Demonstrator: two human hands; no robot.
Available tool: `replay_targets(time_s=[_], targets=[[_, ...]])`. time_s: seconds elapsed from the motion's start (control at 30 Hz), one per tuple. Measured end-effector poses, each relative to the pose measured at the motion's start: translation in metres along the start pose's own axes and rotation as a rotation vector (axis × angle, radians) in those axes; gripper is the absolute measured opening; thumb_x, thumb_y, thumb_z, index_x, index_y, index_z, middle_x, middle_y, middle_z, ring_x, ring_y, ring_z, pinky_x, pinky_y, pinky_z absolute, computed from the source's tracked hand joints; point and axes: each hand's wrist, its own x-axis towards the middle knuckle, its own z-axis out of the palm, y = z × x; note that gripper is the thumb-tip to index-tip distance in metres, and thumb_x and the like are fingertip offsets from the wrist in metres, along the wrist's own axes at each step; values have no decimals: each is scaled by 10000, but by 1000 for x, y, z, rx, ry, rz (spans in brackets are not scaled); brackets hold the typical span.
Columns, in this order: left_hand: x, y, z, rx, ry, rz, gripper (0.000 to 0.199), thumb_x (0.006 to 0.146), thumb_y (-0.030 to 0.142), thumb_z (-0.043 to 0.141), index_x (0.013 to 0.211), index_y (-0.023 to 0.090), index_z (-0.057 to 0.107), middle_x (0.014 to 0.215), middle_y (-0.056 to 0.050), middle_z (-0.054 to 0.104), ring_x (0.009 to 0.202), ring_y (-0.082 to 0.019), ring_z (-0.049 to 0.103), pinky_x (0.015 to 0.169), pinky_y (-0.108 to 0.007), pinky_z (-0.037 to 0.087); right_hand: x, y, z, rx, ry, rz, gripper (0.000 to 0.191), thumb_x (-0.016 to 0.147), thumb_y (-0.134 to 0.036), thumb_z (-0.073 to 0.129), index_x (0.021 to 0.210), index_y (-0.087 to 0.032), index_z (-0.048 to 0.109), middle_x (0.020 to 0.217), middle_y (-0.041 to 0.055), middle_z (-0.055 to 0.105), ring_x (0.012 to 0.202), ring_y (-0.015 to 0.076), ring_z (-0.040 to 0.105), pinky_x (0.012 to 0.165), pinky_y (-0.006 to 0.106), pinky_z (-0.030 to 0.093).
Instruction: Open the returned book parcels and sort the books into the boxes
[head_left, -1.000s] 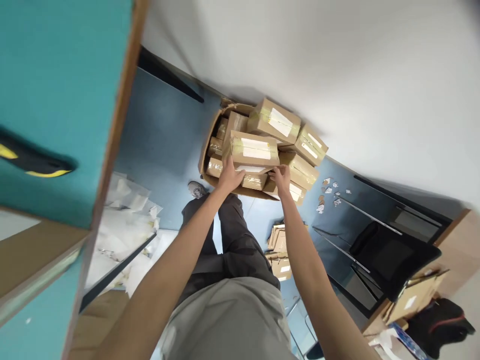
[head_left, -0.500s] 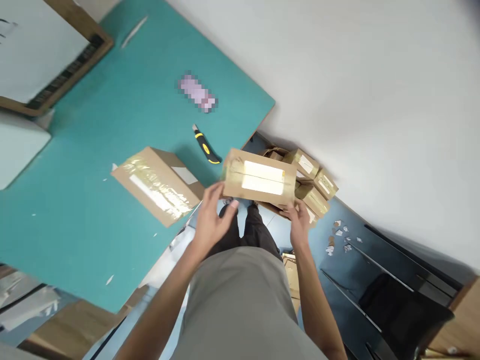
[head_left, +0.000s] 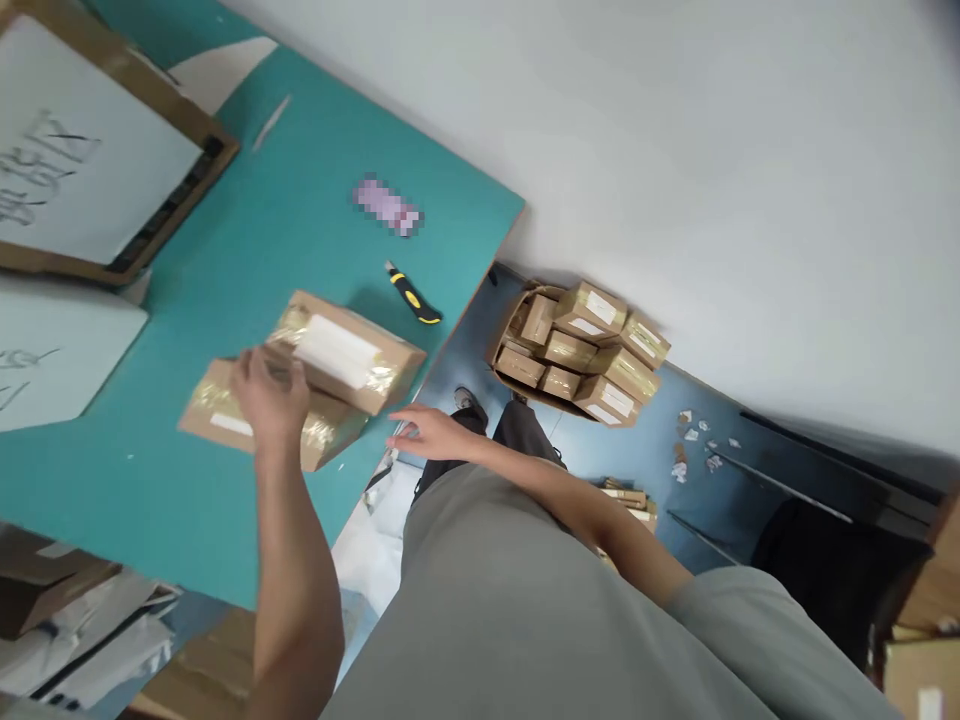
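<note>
Two taped cardboard boxes lie together on the teal table (head_left: 187, 530). The upper box (head_left: 337, 350) has a white label and leans on the lower box (head_left: 225, 410). My left hand (head_left: 274, 395) is at the left end of the pair, its fingers bent over the place where they meet; the contact is partly hidden. Just off the upper box's right end, at the table edge, my right hand (head_left: 431, 433) has its fingers apart and holds nothing. A black and yellow cutter (head_left: 412, 295) lies behind the boxes, near a blurred pink item (head_left: 386, 205).
On the floor to the right, a large open carton (head_left: 491, 365) holds several small taped boxes (head_left: 566, 350). Paper scraps (head_left: 680, 465) and a black chair (head_left: 817, 570) are farther right. A framed board with writing (head_left: 90, 150) stands at the table's left.
The box that both hands held over the floor is now on the table against the other box. My right hand has let go. The view has shifted, showing more of the floor carton.
</note>
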Motion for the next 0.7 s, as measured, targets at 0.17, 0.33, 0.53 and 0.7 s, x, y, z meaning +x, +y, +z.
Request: replay_targets(time_s=[0.17, 0.33, 0.53, 0.7], targets=[[-37, 61, 51, 116, 6, 120, 510, 952, 331, 599, 1428, 150, 589, 1563, -182, 543, 1489, -375, 464, 1262, -601, 337, -35, 49, -47, 161, 136, 148, 311, 962, -362, 766, 1238, -220, 758, 1174, 63, 800, 972, 195, 773, 914, 308, 595], [-86, 134, 148, 62, -334, 130, 390, 972, 277, 554, 1329, 183, 679, 1450, -191, 642, 1513, -382, 458, 1325, -642, 106, -107, 121, -152, 431, 447, 469, 252, 924, -342, 792, 1110, -173, 774, 1017, 71, 797, 844, 189, 762, 844, 333, 607], [-118, 203, 263, 86, -542, 243, 381, 932, 277, 581, 1289, 219, 701, 1420, -124, 690, 1481, -335, 506, 1322, -587, 189, -188, 192, -283, 619, 896, 596, 124, 969, -294, 698, 1036, -195, 733, 1037, 63, 799, 822, 154, 756, 828, 302, 598], [-122, 246, 360, 97, -805, 388, 453, 932, 317, 590, 1362, 190, 655, 1365, -153, 709, 1329, -349, 620, 1254, -570, 340, -212, 257, -362, 673, 1113, 594, 152, 971, -321, 692, 1072, -207, 702, 1050, 70, 805, 858, 162, 761, 845, 307, 598]])
